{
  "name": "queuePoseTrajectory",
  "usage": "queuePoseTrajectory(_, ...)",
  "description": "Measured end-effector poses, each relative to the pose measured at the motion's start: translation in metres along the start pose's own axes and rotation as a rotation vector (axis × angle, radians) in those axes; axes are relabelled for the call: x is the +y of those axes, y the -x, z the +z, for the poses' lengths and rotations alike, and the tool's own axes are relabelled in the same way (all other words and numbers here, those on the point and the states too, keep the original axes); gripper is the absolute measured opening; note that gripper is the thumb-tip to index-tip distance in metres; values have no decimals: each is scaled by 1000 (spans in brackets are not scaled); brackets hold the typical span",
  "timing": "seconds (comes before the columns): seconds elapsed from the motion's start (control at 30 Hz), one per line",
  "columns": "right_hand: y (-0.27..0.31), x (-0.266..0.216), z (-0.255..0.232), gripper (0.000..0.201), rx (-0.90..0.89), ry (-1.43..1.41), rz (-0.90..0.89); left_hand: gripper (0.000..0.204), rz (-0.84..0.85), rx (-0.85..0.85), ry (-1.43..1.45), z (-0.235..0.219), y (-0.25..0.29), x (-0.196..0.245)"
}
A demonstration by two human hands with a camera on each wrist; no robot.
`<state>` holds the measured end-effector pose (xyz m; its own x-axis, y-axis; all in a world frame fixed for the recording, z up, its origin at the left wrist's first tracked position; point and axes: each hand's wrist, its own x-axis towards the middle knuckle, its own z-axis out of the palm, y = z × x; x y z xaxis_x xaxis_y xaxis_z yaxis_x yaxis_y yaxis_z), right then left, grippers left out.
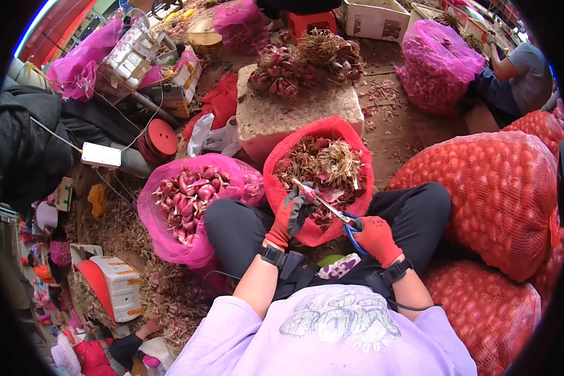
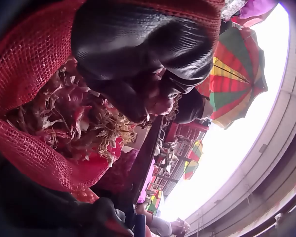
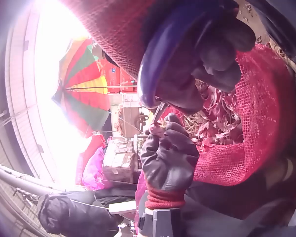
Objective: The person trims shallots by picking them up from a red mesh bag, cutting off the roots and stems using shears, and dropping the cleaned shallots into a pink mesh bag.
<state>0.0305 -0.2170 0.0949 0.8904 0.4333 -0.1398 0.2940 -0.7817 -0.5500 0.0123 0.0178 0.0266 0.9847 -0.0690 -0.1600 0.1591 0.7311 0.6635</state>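
My left hand [image 1: 287,217], in a red glove with a dark palm, pinches a small shallot [image 1: 307,192] above an open red mesh bag [image 1: 271,194]. My right hand [image 1: 378,239], gloved the same way, grips scissors [image 1: 352,237] with blue handles, and their blades point at the shallot. In the right wrist view the blade tips meet the shallot held by the left hand [image 3: 170,163]. Dry stalks and skins [image 1: 338,164] fill the red bag between my knees. At left stands a pink mesh bag [image 1: 146,199] with loose shallots [image 1: 194,197].
Full red mesh sacks [image 1: 482,194] are stacked at my right. Ahead, a pale foam block [image 1: 266,128] carries bunches of shallots [image 1: 282,69]. Another person [image 1: 529,72] sits at the far right beside a pink sack [image 1: 435,62]. A white box [image 1: 101,155] hangs on a cable at left.
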Motion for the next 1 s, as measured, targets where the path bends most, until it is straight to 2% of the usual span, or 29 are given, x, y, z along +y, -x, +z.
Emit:
queuePoseTrajectory(0.17,1,1,15,36,124,12,-45,43,-20,-33,44,-3,3,0)
queuePoseTrajectory(0.3,0,1,20,36,108,-32,-13,44,-31,-24,-4,-6,4,-6)
queuePoseTrajectory(0.37,-2,4,25,37,94,-50,-2,44,-101,-115,-148,-3,5,-10)
queuePoseTrajectory(0.4,-6,7,26,39,22,-100,50,44,-135,-159,-220,-1,6,-13)
queuePoseTrajectory(0.43,-13,12,24,40,-51,-149,103,44,-84,-139,-371,-8,4,-24)
queuePoseTrajectory(0.47,-18,17,26,41,-123,-200,157,44,-99,-120,-278,-3,6,-21)
queuePoseTrajectory(0.5,-19,22,34,39,67,-80,42,44,-115,-104,-183,3,7,-18)
queuePoseTrajectory(0.53,-20,26,35,38,61,-159,76,45,-128,-87,-87,8,8,-15)
queuePoseTrajectory(0.6,-29,15,23,36,40,-317,137,46,-143,-67,-163,16,8,-4)
queuePoseTrajectory(0.63,-30,5,14,29,74,-358,52,45,-143,-51,-174,17,7,-2)
queuePoseTrajectory(0.73,-44,-8,22,33,117,-710,-76,41,-123,-98,-258,10,5,-6)
queuePoseTrajectory(0.8,-51,-16,21,28,68,-724,-115,38,-118,-108,-366,7,7,-11)
queuePoseTrajectory(0.87,-56,-19,21,26,-11,-691,-155,36,-124,-103,-343,7,8,-12)
queuePoseTrajectory(1.0,-55,-32,-1,21,-224,-882,-169,34,-150,-180,-304,20,15,5)
